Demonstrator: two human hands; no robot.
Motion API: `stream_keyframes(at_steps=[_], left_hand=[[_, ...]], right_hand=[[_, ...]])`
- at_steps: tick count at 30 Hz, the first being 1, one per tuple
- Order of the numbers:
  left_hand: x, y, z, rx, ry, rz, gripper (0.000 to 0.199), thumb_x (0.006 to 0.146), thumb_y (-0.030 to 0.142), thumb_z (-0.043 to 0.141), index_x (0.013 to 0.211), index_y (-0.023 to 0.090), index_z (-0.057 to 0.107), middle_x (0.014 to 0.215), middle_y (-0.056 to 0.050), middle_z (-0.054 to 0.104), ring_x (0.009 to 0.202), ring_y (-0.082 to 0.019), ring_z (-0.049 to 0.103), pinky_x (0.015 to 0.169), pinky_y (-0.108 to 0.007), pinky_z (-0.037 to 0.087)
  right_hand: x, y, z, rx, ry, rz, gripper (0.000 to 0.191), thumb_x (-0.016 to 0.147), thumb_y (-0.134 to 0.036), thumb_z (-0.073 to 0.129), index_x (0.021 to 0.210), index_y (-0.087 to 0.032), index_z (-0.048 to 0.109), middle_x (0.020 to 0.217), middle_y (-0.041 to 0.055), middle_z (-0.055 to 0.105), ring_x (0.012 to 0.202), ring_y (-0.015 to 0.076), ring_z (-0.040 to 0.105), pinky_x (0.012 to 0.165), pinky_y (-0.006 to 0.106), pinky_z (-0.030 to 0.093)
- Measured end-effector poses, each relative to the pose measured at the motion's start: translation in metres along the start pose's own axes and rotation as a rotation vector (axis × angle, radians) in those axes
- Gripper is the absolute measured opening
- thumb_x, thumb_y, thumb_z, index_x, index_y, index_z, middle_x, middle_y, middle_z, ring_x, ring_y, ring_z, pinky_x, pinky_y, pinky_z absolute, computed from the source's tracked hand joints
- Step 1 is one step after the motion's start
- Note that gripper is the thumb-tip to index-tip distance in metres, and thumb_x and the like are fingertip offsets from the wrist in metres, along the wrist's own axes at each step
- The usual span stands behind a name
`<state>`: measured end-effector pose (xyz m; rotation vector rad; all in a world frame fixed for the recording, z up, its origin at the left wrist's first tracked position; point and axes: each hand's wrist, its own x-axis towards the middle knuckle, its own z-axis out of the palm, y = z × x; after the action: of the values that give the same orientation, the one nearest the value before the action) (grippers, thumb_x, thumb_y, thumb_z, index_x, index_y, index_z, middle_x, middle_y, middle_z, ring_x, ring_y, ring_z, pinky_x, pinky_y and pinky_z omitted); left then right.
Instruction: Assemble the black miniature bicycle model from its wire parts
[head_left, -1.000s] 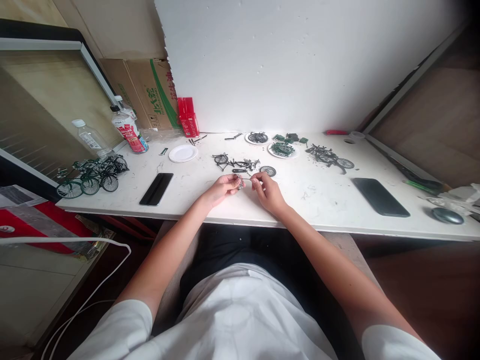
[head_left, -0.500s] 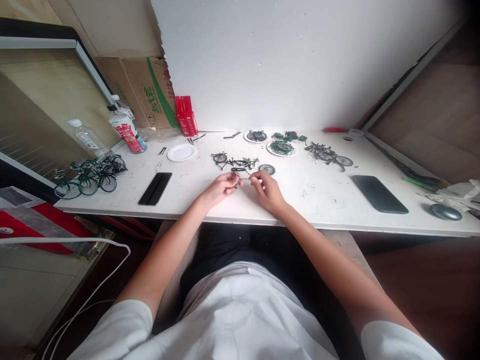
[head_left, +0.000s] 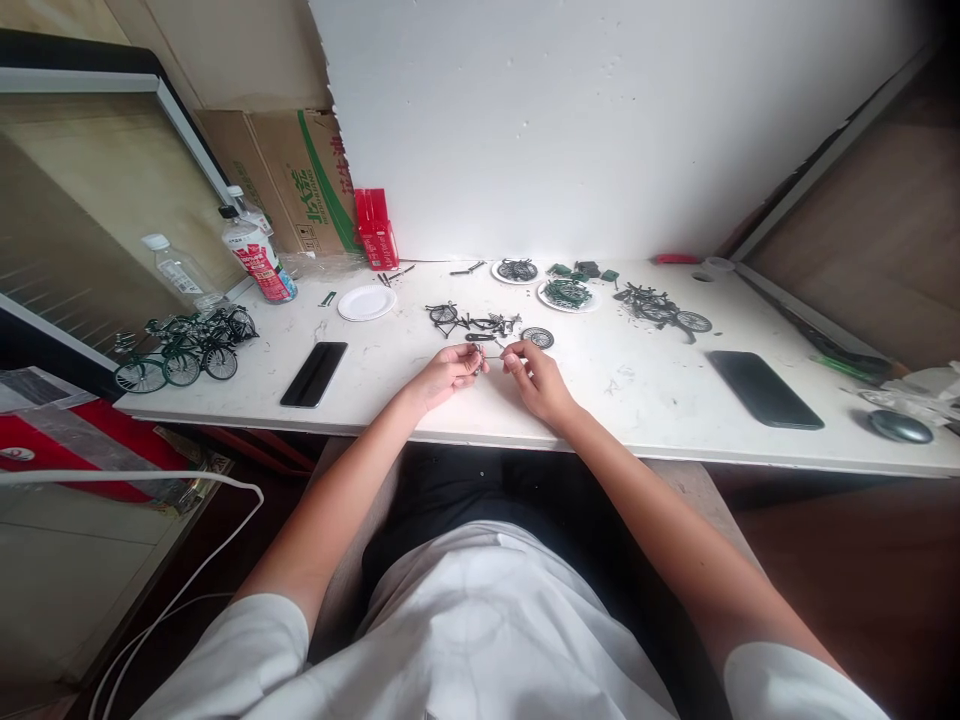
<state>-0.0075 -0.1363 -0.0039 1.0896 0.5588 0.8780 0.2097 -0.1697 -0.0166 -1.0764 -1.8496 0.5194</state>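
At the frame's centre, the left hand (head_left: pixel 444 377) pinches a small part (head_left: pixel 478 362), facing the right hand (head_left: pixel 537 382), which pinches a thin rod (head_left: pixel 493 357).

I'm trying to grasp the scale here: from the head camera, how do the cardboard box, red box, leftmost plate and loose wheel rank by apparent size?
1. Cardboard box
2. Red box
3. Leftmost plate
4. Loose wheel, smallest though it looks nearest the camera
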Motion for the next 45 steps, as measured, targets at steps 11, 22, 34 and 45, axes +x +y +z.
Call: stream_keyframes(at_steps=[11, 22, 34, 45], left_hand=[[-0.001, 0.000, 0.000, 0.046, 0.013, -0.026, 0.035, 0.076, 0.032, 0.090, 0.091, 0.013, 0.065, 0.083, -0.006, 0.067, 0.051, -0.002, 0.031, 0.049, -0.023, 0.017], [-0.001, 0.001, 0.000, 0.134, -0.015, -0.041, 0.034, 0.075, 0.030, 0.089, 0.086, 0.013, 0.061, 0.082, -0.005, 0.064, 0.060, -0.005, 0.046, 0.050, -0.021, 0.019], [0.001, -0.004, -0.003, 0.112, -0.009, -0.024, 0.029, 0.078, 0.028, 0.085, 0.088, 0.013, 0.063, 0.084, -0.007, 0.065, 0.061, -0.006, 0.046, 0.051, -0.023, 0.019], [-0.001, 0.000, 0.001, 0.127, 0.002, -0.041, 0.031, 0.075, 0.028, 0.086, 0.086, 0.013, 0.062, 0.080, -0.007, 0.064, 0.061, -0.007, 0.047, 0.051, -0.023, 0.020]], right_hand=[[0.001, -0.001, 0.000, 0.102, 0.010, 0.037, 0.043, 0.104, -0.067, 0.050, 0.100, -0.025, 0.057, 0.090, 0.0059, 0.070, 0.081, 0.0219, 0.066, 0.066, 0.033, 0.049], [0.003, -0.005, -0.002, 0.143, -0.004, 0.120, 0.052, 0.101, -0.071, 0.055, 0.079, -0.023, 0.057, 0.067, 0.0016, 0.065, 0.060, 0.0162, 0.054, 0.061, 0.032, 0.043], [0.002, 0.006, 0.000, 0.320, -0.108, 0.131, 0.040, 0.106, -0.065, 0.049, 0.098, -0.026, 0.048, 0.083, 0.0010, 0.061, 0.070, 0.0170, 0.054, 0.065, 0.032, 0.046], [0.004, 0.003, 0.001, 0.389, -0.098, 0.169, 0.046, 0.102, -0.066, 0.059, 0.084, -0.026, 0.043, 0.061, -0.0047, 0.055, 0.055, 0.0144, 0.051, 0.059, 0.032, 0.041]])
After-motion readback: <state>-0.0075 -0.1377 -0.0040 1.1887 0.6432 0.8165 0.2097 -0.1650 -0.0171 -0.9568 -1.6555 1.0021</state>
